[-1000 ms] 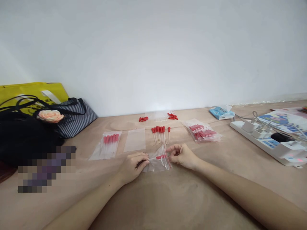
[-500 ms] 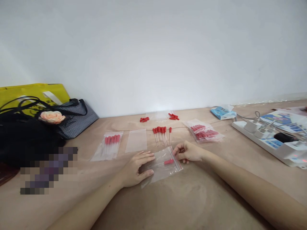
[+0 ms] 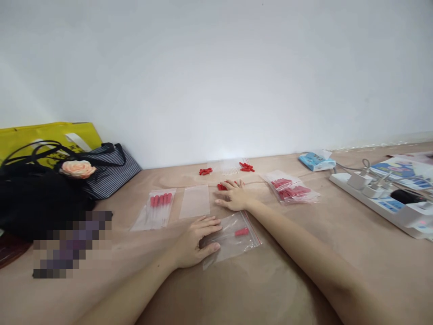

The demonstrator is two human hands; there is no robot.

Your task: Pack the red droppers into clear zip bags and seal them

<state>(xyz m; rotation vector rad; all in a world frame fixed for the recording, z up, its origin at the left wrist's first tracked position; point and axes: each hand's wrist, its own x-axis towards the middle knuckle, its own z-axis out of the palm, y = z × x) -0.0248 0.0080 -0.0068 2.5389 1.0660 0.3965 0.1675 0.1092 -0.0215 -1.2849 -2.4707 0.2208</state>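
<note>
My left hand [image 3: 195, 240] lies flat with spread fingers on the near end of a clear zip bag [image 3: 237, 237] that holds one red-capped dropper [image 3: 241, 232]. My right hand [image 3: 234, 196] has reached farther back and rests palm down on a row of loose red-capped droppers [image 3: 222, 186], hiding most of them. Whether its fingers grip one cannot be seen. An empty clear bag [image 3: 195, 201] lies just left of that hand. A bag with several droppers [image 3: 156, 206] lies farther left.
Filled dropper bags [image 3: 290, 188] are stacked to the right. Loose red caps [image 3: 204, 171] and glass tubes [image 3: 230, 166] lie near the wall. A power strip [image 3: 385, 197] with plugs sits at right, a blue tissue pack [image 3: 315, 160] behind it. Dark bags [image 3: 43, 189] stand at left.
My right hand let go of the zip bag's mouth and moved back onto the row of loose droppers. The bag now lies flat under my left hand.
</note>
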